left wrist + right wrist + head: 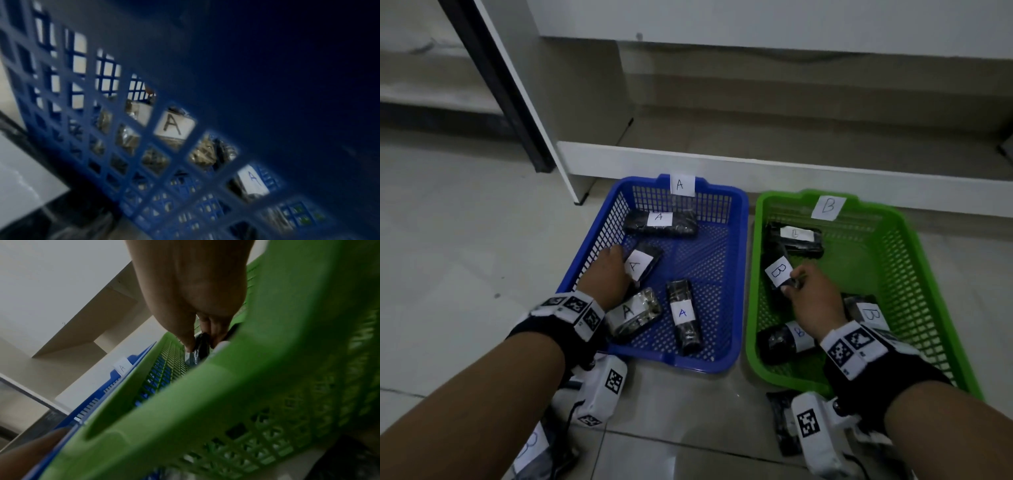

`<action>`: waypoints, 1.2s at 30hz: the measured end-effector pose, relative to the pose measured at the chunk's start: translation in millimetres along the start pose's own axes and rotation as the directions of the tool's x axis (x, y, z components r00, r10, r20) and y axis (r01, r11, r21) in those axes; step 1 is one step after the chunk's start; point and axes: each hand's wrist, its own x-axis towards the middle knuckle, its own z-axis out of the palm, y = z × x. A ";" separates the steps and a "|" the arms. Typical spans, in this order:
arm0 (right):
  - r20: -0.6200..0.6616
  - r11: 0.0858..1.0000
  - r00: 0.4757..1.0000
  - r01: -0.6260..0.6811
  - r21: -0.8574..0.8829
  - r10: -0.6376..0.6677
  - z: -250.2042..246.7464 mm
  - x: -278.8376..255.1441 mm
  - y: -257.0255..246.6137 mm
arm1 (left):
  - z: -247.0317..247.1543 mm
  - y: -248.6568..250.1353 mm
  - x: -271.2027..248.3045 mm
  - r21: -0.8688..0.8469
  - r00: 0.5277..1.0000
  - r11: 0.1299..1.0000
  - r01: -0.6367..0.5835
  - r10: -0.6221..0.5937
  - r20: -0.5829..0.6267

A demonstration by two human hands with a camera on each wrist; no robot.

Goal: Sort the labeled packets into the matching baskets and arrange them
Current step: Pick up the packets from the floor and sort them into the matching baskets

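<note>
**Two hands tidy the packets in two baskets**

On the left, a packet (530, 445) lies on the floor by the left arm. Its label looks like a B, but it is partly hidden.

Next comes the blue basket (736, 274), marked A. Four A packets lie in it. The left hand (607, 274) reaches over the basket's left wall and touches one A packet (642, 265) in the middle. Its fingers are hidden under the hand, so I cannot tell if they grip the packet or just push it. The left wrist view only looks through the basket wall at two A labels.

To the right sits the green basket (914, 274), marked B. Four B packets lie in it. The right hand (813, 296) pinches the near end of one B packet (777, 274) between thumb and fingers. The right wrist view shows the fingertips (190, 347) closed on the dark wrap. This packet lies along the left wall, with its far end touching the back B packet (796, 240).

Another dark packet (784, 421) lies on the floor in front of the green basket. Its label cannot be seen.

I think the step now is lining up the packets. To do it well, turn each packet slowly so its label stays up. Lay it side by side with the others, not on top. Hold the wrap, not the paper label, so the label does not peel. The two floor packets still need sorting.
</note>
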 end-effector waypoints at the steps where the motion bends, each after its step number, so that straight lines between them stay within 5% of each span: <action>1: 0.011 0.998 1.000 -0.013 -0.064 0.013 1.4 -0.7 1.6 | 0.0 -0.8 -0.1 0.015 0.999 0.999 -0.034 0.034 -0.014; 6: 0.140 0.851 0.985 -0.010 -0.525 0.098 2.7 -9.8 1.8 | 0.9 -2.0 0.3 0.118 0.995 0.988 -0.097 0.093 0.033; 10: 0.203 0.839 0.975 0.033 -0.543 0.093 -3.7 -13.3 -1.6 | -4.4 0.6 -2.0 0.158 0.991 0.983 -0.094 0.078 0.107; 14: 0.191 0.874 0.981 0.114 -0.473 -0.024 -15.7 -20.8 -3.9 | -18.7 12.7 -10.7 0.170 0.991 0.976 -0.137 0.135 0.027; 20: 0.092 0.859 0.946 0.321 -0.398 -0.311 -54.3 -50.5 0.8 | -40.7 78.5 -55.7 -0.017 0.905 0.908 -0.418 0.415 -0.094; 24: 0.099 0.795 0.889 0.446 -0.412 -0.447 -84.4 -78.3 18.8 | -33.3 129.3 -107.1 -0.117 0.778 0.769 -0.628 0.622 -0.090; 28: 0.106 0.675 0.775 0.601 -0.428 -0.623 -115.8 -118.4 54.7 | -4.3 163.0 -170.2 0.030 0.530 0.532 -0.846 0.846 -0.058; 30: 0.167 0.620 0.743 0.642 -0.451 -0.648 -127.3 -137.3 75.2 | 19.1 166.1 -197.7 0.016 0.369 0.368 -0.930 0.928 0.047; 32: 0.284 0.544 0.713 0.684 -0.486 -0.642 -133.7 -149.3 92.7 | 47.0 156.7 -214.2 -0.007 0.261 0.268 -0.963 0.941 0.217; 34: 0.425 0.465 0.681 0.724 -0.509 -0.596 -134.1 -158.4 108.9 | 71.7 142.4 -221.3 -0.005 0.251 0.271 -0.963 0.899 0.357; 36: 0.517 0.431 0.671 0.740 -0.517 -0.532 -131.0 -161.0 124.1 | 86.5 133.4 -223.9 0.025 0.314 0.331 -0.943 0.865 0.391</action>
